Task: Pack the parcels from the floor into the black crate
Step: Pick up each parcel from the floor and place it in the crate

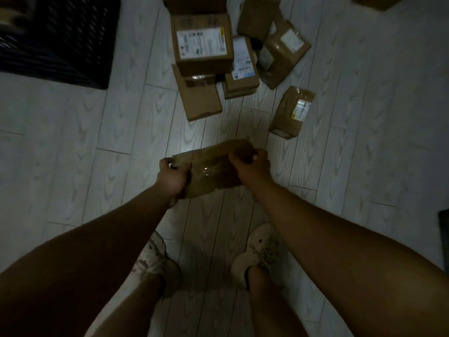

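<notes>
head view, both hands [173,177] [252,164] gripping taped parcel [213,171]

A parcel [213,166] lies between the left grip [173,177], which holds its left end, and the right grip [252,164], which holds its right end, just ahead of the left shoe [155,263] and the right shoe [255,254]. Farther ahead a pile of parcels [204,42] lies on the floor [73,142], with a lone parcel [292,113] near its right side. The crate [53,37] stands at the far left, well apart from the pile.
</notes>
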Demonstrator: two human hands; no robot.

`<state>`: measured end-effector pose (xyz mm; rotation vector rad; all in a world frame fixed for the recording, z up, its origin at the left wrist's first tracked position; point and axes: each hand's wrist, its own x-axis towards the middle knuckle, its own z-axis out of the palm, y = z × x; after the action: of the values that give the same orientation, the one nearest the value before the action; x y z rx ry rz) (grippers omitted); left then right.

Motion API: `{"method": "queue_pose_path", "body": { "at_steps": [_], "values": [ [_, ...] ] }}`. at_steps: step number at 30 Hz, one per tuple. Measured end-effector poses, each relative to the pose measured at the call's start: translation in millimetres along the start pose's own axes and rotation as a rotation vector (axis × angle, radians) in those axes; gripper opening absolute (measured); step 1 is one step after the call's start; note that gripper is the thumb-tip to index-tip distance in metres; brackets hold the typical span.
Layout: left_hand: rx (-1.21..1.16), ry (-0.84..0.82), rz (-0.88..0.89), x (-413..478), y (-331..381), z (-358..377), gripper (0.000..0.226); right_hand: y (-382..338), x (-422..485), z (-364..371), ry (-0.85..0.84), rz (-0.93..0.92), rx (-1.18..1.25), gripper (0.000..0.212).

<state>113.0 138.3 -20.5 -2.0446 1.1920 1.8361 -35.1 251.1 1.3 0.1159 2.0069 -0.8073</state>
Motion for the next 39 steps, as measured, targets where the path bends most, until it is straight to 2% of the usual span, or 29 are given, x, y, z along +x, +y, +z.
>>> {"method": "queue_pose_path", "body": {
  "at_steps": [3, 7, 10, 15, 19, 21, 23, 25, 29, 31, 32, 34, 36, 37, 39],
  "values": [
    [0.007, 0.014, 0.115, -57.9, 47.1, -36.4, 0.059, -65.5, -60.9, -12.5, 0.039, -0.082, 0.011, 0.077],
    [0.057, 0.047, 0.249, -139.9, 112.8, -106.1, 0.076, -157.0, -155.8, -22.1, 0.063, -0.247, -0.074, 0.070],
    [0.014, 0.073, 0.330, -198.8, 165.0, -161.0, 0.066, -221.4, -227.7, -13.3, 0.138, -0.331, -0.130, 0.074],
    [0.020, 0.196, 0.522, -292.2, 230.0, -261.9, 0.073, -297.5, -335.1, 5.8, 0.196, -0.442, -0.068, 0.075],
    [-0.095, 0.066, 0.606, -346.1, 258.3, -326.3, 0.056, -340.6, -401.4, 27.3, 0.272, -0.500, -0.020, 0.070],
    [-0.094, 0.041, 0.629, -367.6, 274.9, -354.0, 0.062, -366.2, -424.4, 35.2, 0.249, -0.551, 0.020, 0.067],
    [-0.014, 0.055, 0.671, -383.8, 294.6, -378.9, 0.079, -394.7, -440.8, 38.4, 0.233, -0.580, 0.020, 0.067],
    [0.074, 0.075, 0.733, -396.0, 316.1, -399.5, 0.084, -422.0, -450.5, 39.1, 0.230, -0.620, -0.010, 0.069],
    [0.004, 0.037, 0.806, -415.1, 362.6, -426.9, 0.049, -469.5, -455.7, 44.6, 0.212, -0.745, 0.019, 0.074],
    [-0.055, 0.029, 0.846, -422.2, 385.8, -433.1, 0.033, -489.3, -455.1, 53.9, 0.210, -0.748, 0.073, 0.086],
    [-0.088, 0.043, 0.867, -424.1, 397.2, -434.7, 0.028, -498.7, -454.9, 60.7, 0.167, -0.708, 0.156, 0.094],
    [-0.162, 0.061, 0.887, -426.1, 417.3, -437.4, 0.019, -518.5, -455.6, 77.7, -0.038, -0.587, 0.392, 0.107],
    [-0.233, 0.045, 0.867, -425.3, 434.9, -444.6, 0.020, -542.9, -455.0, 95.2, -0.233, -0.515, 0.607, 0.109],
    [-0.247, 0.047, 0.859, -422.4, 442.6, -451.6, 0.025, -556.4, -453.2, 101.8, -0.252, -0.509, 0.662, 0.107],
    [-0.242, 0.045, 0.839, -412.6, 455.4, -472.5, 0.033, -582.2, -447.6, 109.1, -0.175, -0.523, 0.660, 0.104]
  ]
}}
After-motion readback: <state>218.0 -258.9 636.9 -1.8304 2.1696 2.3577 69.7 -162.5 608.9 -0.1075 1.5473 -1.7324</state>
